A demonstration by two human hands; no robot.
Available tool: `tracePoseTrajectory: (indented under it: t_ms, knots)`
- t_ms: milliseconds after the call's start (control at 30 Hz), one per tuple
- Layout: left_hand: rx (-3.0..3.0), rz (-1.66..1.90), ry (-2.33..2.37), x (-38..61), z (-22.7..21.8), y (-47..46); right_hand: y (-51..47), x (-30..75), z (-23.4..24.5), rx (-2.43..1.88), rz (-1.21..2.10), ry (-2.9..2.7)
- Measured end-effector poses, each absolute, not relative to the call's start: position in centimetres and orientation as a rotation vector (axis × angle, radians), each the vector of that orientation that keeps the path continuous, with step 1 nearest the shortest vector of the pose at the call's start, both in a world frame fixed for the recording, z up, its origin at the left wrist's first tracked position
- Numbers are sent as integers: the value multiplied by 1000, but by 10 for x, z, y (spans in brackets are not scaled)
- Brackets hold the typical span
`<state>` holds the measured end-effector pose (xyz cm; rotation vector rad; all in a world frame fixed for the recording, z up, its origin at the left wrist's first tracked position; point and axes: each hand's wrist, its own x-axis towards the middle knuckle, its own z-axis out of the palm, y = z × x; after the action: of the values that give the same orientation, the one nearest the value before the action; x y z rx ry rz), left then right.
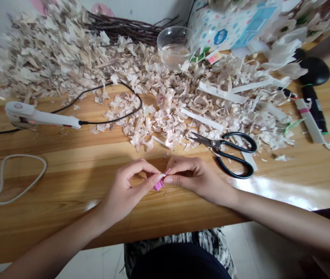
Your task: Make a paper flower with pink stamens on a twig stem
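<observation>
Grip of left hand [123, 190] and of right hand [196, 177] pinches one pink scrap [158, 184]; tissue box [226, 27] lettering is unreadable.

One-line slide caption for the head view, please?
Left hand and right hand pinch a pink piece over the wooden table, beside black scissors and pale scraps.

The small pink piece [159, 183] was largely covered by the pinching fingertips of the left hand [126, 190] and right hand [192, 176]; its shape could not be told. The patterned box [226, 27] was cut off by the top edge, the white cable [22, 186] by the left edge. The twigs [124, 29] were partly buried under paper scraps [66, 54].
</observation>
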<state>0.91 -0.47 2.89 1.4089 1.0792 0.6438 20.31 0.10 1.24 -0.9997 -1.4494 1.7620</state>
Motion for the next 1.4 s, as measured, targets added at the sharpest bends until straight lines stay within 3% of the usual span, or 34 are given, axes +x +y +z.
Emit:
tracePoseTrajectory:
  t_ms: [467,1400]
  knots:
    - [1338,649,989,9,33,-6,4,208,22,-1004,1989,-1437]
    - [1434,616,926,8,33,-9,-3,206,17,-971,2106,-1184]
